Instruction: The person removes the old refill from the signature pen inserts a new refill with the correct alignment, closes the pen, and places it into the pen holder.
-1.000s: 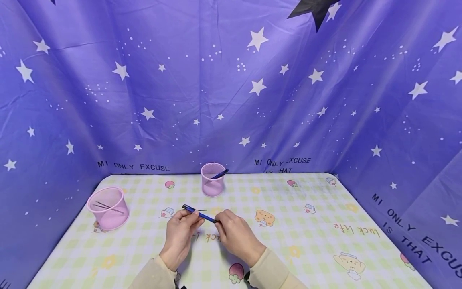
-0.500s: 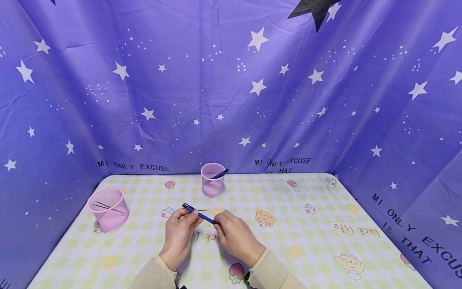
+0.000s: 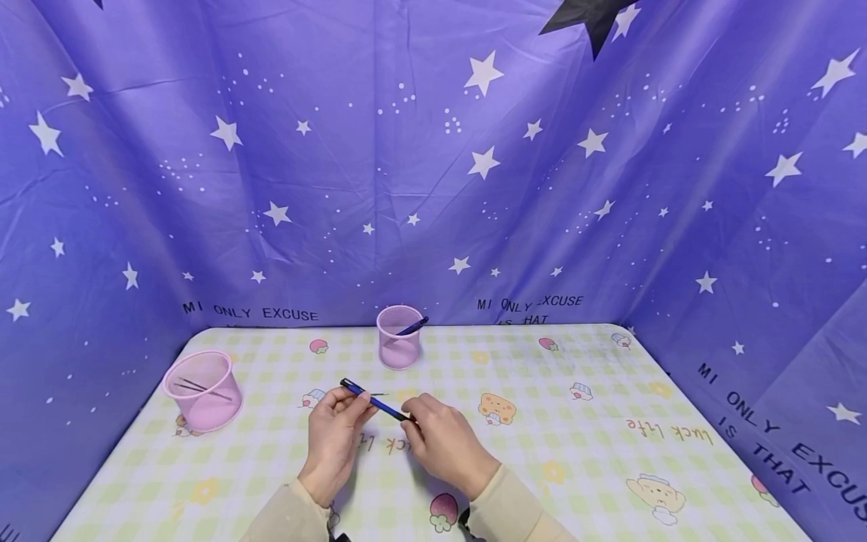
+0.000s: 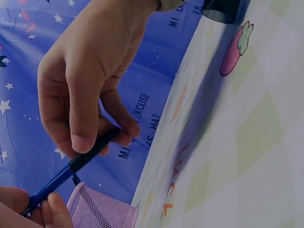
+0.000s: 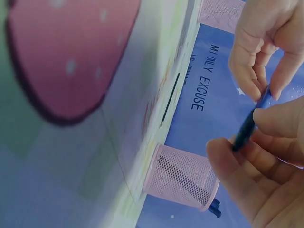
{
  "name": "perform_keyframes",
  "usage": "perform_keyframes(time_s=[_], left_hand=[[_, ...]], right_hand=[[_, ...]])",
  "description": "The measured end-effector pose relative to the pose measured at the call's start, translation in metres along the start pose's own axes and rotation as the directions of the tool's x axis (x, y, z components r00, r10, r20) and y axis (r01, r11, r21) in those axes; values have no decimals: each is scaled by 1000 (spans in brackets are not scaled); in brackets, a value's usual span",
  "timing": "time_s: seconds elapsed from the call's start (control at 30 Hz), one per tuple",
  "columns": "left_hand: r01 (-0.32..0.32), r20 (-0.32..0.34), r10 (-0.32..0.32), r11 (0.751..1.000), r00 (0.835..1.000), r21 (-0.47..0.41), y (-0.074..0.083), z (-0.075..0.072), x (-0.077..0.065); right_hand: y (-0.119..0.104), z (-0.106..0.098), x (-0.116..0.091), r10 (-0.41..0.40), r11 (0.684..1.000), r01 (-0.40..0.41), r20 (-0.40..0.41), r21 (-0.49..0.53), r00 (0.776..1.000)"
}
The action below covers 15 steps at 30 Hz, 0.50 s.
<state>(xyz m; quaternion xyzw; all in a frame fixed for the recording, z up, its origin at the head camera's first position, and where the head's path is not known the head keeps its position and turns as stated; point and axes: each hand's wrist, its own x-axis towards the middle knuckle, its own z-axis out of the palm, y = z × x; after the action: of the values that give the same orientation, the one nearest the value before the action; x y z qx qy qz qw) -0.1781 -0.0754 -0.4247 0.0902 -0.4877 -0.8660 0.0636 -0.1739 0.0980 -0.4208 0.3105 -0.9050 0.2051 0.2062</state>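
A blue pen [image 3: 375,402] with black ends is held between both hands above the table. The left hand [image 3: 333,443] pinches its blue barrel near the clip end, between thumb and fingers. Around the black grip section at the other end, the fingers of the right hand [image 3: 447,443] are curled; the tip is partly hidden by them. In the right wrist view, a thin dark pen refill [image 5: 170,100] lies on the tablecloth beyond the hands.
At the back stands a pink mesh cup [image 3: 400,354] with a dark blue pen leaning in it. Another pink mesh cup [image 3: 210,406], at the left, has thin dark sticks inside. A starry purple curtain [image 3: 433,188] surrounds the checked tablecloth [image 3: 582,444].
The pen's clip end and the left hand have shifted very slightly up and to the left. Both hands keep their hold on the pen, and the cups have not moved.
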Motion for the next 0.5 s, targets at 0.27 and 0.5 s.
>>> perform_keyframes(time_s=[0.27,0.5], left_hand=[[-35,-26,36,999,999,26,2,-1,2],[-50,-29,51,998,998,31,4,-2,3]], right_hand=[[4,-3,1,21,1000,-21,-10,-16,1000],[9,-6,2,48,999,-48,-46,-8,998]])
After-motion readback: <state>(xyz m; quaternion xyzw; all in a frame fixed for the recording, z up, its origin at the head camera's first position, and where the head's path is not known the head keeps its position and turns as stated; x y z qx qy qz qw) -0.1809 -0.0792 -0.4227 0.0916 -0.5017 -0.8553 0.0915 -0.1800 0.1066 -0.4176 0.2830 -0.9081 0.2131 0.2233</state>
